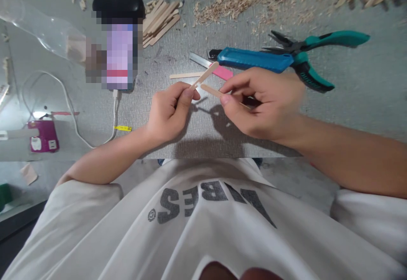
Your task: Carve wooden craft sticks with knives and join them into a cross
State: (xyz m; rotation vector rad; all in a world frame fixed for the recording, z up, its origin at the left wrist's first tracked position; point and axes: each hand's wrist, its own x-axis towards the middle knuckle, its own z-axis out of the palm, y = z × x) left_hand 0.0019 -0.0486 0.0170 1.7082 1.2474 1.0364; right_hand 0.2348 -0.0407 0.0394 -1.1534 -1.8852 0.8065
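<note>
My left hand (171, 108) pinches a wooden popsicle stick (208, 72) between thumb and forefinger, its rounded end slanting up to the right. A second popsicle stick (212, 90) is gripped between the thumb and fingers of my right hand (260, 106). The tip of this second stick is close to the first near my left fingertips; I cannot tell whether they touch. Just beyond the hands lie another thin stick (184, 76), a pink-handled blade (222, 71) and a blue utility knife (254, 58).
Teal-handled pliers (318, 53) lie right of the knife. A pile of popsicle sticks (162, 19) and wood shavings (232, 2) are farther back. On the left are a phone (119, 55) propped near a black case (117, 4), a white cable (68, 98), a clear bottle (44, 28) and a purple box (44, 136).
</note>
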